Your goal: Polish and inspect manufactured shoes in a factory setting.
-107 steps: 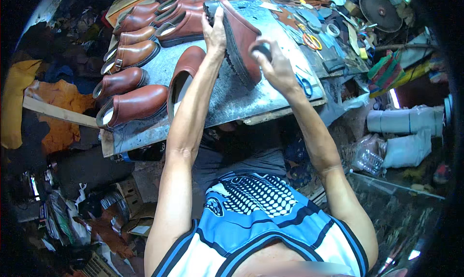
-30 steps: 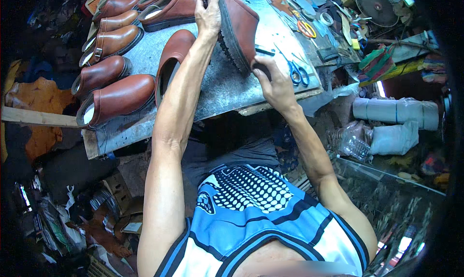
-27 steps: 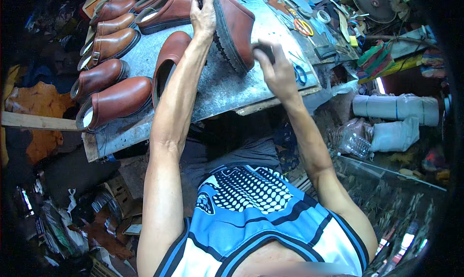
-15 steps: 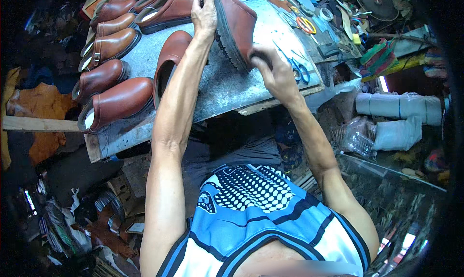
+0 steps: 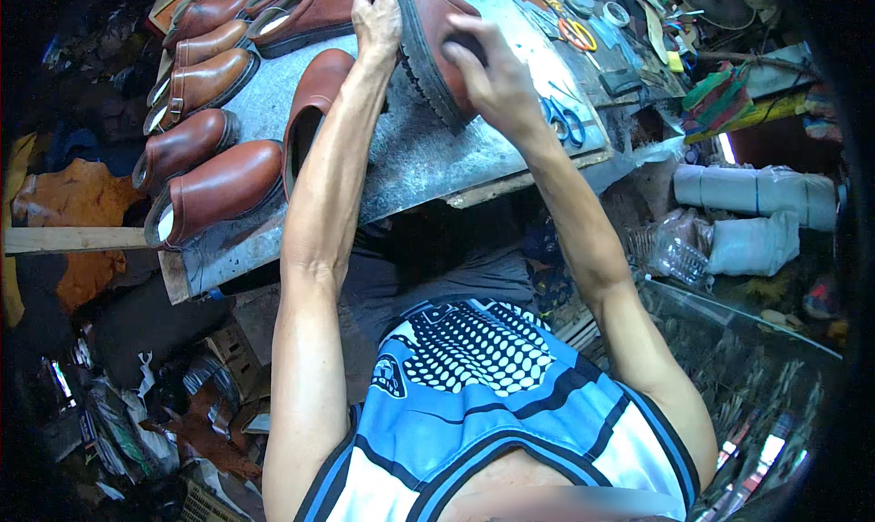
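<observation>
A reddish-brown leather shoe [image 5: 439, 43] with a thick black sole is held tilted on its side above the metal-topped table, its sole turned to the left. My left hand [image 5: 376, 22] grips it at the sole side near the top edge of the view; the fingertips are partly cut off. Against the leather upper, my right hand [image 5: 492, 80] is closed with its fingers bent, somewhat blurred. A dark patch shows between its thumb and fingers; I cannot tell what it is. Beside my left forearm lies a similar brown clog [image 5: 314, 98].
Several brown shoes [image 5: 228, 189] stand along the table's left side. Blue-handled scissors [image 5: 562, 123] lie near its right corner, orange-handled scissors [image 5: 577, 35] farther back among leather scraps. Plastic-wrapped rolls [image 5: 756, 194] sit at right. A wooden bar [image 5: 77, 239] juts out at left.
My right hand has moved up and left, from the shoe's lower end onto the side of its upper. My left hand keeps its hold, and the whole view has shifted slightly.
</observation>
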{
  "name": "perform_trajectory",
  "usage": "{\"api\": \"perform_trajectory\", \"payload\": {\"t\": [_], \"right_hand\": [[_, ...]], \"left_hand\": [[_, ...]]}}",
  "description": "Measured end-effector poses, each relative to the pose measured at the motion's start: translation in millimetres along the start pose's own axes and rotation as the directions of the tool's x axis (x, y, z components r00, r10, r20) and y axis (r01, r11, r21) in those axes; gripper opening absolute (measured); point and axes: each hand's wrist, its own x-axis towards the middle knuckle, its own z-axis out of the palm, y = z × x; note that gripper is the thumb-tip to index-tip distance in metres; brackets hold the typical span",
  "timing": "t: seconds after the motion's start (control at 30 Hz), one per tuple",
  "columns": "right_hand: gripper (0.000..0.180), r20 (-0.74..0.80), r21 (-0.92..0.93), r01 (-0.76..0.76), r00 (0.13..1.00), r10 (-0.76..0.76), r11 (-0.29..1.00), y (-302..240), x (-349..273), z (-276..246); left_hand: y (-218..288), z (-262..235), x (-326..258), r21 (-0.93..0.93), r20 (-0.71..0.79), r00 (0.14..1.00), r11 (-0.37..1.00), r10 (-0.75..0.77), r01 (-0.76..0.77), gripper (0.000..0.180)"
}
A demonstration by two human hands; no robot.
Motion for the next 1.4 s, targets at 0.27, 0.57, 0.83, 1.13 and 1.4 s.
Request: {"api": "perform_trajectory", "payload": {"t": [0.27,0.57,0.83,1.13,1.4], "right_hand": [[0.029,0.153,-0.008,0.059,0.987,-0.057,0.998,10.0,-69.0,-26.4],[0.028,0.081,0.084,-0.247,0.967,0.241,0.965,1.3,12.6,20.6],[0.029,0.054,0.298,-0.373,0.926,0.374,0.879,-8.1,-41.7,-15.5],[0.031,0.073,0.022,-0.161,0.985,0.159,0.987,8.8,-80.8,-14.2],[0.03,0.049,-0.003,-0.047,0.998,0.047,0.999,1.3,0.9,1.5]], "left_hand": [[-1.6,4.2,-1.1,0.006,-0.024,0.999,0.999,0.037,-0.037,0.058],[-3.9,1.2,-0.3,-0.146,0.036,0.999,0.989,-0.014,0.019,0.059],[8.9,12.2,-9.2,-0.076,-0.027,0.998,0.995,0.059,-0.061,0.066],[-6.3,7.9,-2.4,0.006,-0.057,0.998,0.999,0.032,-0.032,0.064],[-12.6,-3.2,4.1,-0.043,-0.015,1.0,0.999,0.002,-0.002,0.061]]}}
